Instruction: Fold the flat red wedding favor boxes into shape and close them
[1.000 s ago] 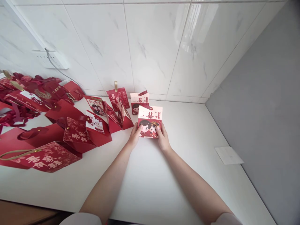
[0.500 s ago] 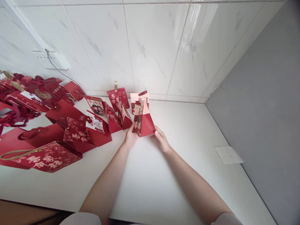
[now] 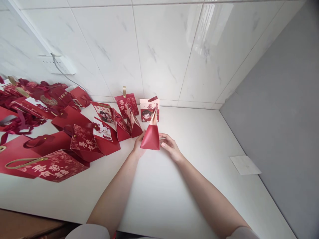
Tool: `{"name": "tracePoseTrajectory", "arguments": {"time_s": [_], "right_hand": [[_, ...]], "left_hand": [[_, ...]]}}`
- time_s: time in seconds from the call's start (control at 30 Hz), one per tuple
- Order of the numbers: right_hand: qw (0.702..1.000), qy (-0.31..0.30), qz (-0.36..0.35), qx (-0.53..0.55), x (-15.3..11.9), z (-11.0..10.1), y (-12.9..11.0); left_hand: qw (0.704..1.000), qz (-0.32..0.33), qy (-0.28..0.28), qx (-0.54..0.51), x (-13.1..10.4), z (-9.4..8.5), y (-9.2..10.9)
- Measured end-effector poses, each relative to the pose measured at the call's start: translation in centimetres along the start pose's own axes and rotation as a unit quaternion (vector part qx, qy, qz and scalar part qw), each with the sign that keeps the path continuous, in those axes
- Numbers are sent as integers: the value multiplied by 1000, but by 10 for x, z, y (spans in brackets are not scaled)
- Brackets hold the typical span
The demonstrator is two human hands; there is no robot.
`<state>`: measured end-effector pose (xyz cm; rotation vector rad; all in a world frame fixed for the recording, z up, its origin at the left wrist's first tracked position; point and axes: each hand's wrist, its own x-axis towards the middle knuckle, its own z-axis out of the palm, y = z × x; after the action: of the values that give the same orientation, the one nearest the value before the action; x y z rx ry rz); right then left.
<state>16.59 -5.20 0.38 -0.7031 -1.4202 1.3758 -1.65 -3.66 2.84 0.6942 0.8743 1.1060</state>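
Note:
A small red gift box (image 3: 150, 137) with a pink inner fold and a tapered top stands on the white counter between my hands, its plain triangular end facing me. My left hand (image 3: 139, 145) grips its left side, some of the fingers hidden by the box. At the box's right edge is my right hand (image 3: 171, 147), its fingers curved and apart; whether the fingertips touch the box I cannot tell. Right behind stands a pink-and-red box (image 3: 146, 115) printed with a cartoon figure. Just to the left is a narrow red gift box (image 3: 136, 127).
Several red gift boxes fill the left side, among them a large one with a gold handle (image 3: 53, 167). A tiled wall (image 3: 164, 49) rises behind, with a socket (image 3: 58, 64) and cable. A white plate (image 3: 245, 165) lies near the grey panel (image 3: 281, 109) at right.
The gift box between my hands has turned, so its printed side no longer shows and its plain end faces me. My right hand's fingers have loosened from its lower corner.

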Motion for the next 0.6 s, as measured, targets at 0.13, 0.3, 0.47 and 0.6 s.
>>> {"name": "tracePoseTrajectory", "arguments": {"time_s": [0.13, 0.3, 0.47, 0.6], "right_hand": [[1000, -5, -3, 17, 1, 1, -2], [1000, 1, 10, 3, 1, 1, -1], [1000, 2, 17, 13, 0, 0, 1], [1000, -2, 18, 17, 0, 0, 2]], "left_hand": [[1000, 1, 3, -15, 2, -2, -1], [1000, -1, 6, -28, 4, -4, -3], [999, -1, 23, -43, 4, -4, -3], [997, -11, 30, -71, 0, 2, 1]]}}
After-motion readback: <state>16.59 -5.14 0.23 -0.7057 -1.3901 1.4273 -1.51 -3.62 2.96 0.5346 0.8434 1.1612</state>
